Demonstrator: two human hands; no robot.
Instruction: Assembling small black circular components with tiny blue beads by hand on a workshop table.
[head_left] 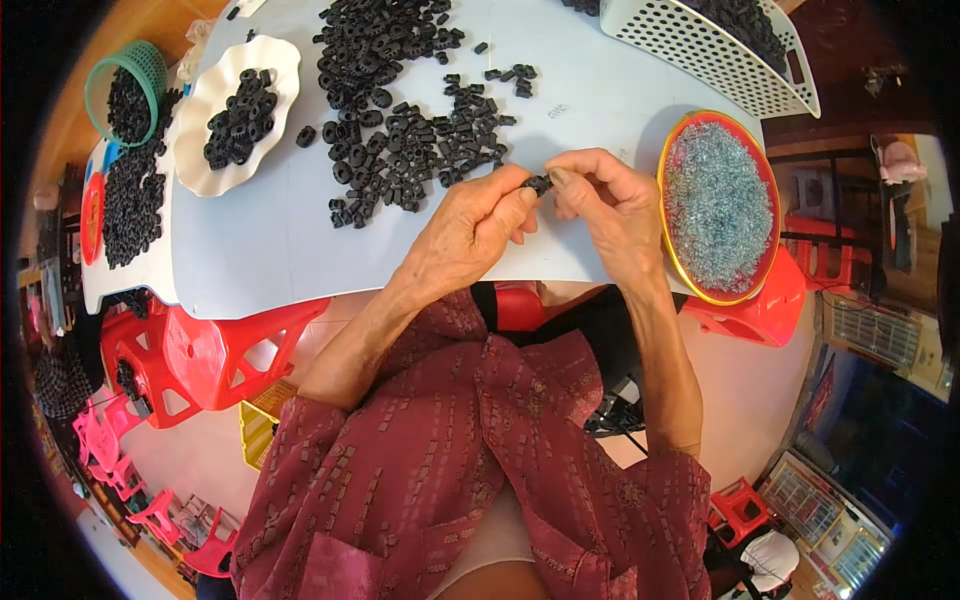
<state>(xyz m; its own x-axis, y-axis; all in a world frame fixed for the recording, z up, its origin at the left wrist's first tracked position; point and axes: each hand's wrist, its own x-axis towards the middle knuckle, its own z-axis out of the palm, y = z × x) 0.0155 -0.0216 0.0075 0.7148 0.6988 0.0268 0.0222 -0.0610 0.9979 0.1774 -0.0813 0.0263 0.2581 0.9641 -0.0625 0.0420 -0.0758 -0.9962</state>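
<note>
My left hand (478, 225) and my right hand (608, 198) meet over the table's near edge. Between their fingertips is a small black plastic cord lock (538, 184), mostly covered by the fingers. The left thumb and forefinger pinch one end of it; the right thumb and forefinger close on the other. Just beyond the left hand spreads a heap of loose black cord-lock parts (405, 150). Beside my right hand stands a red, yellow-rimmed bowl (668, 235) full of small, shiny silvery coils that look like springs (718, 208).
A white scalloped dish (200, 180) with black parts sits at left. Beyond it are a green basket (148, 62) and a spread of black parts (133, 205). A white perforated basket (690, 50) holds more at the far right. Red stools (205, 355) stand below the table (260, 270).
</note>
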